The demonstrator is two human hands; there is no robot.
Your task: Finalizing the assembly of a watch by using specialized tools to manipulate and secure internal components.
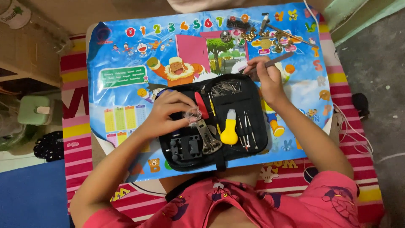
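Pinching a small clear disc (193, 114) in left hand (168, 113)

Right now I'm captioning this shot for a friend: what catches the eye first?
The open black tool case sits mid-table with a yellow-handled tool inside. The left hand holds a small clear disc above it; the right hand holds a thin tool. Small brass parts lie at the far edge of the bright cartoon table.

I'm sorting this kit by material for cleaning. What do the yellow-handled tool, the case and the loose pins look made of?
Yellow-handled tool: likely smooth plastic grip, glossy and evenly coloured, with a pale, probably metal, top. Case: matte black fabric, apparently, with a soft edge. Loose pins: thin, grey, glinting, so probably metal.
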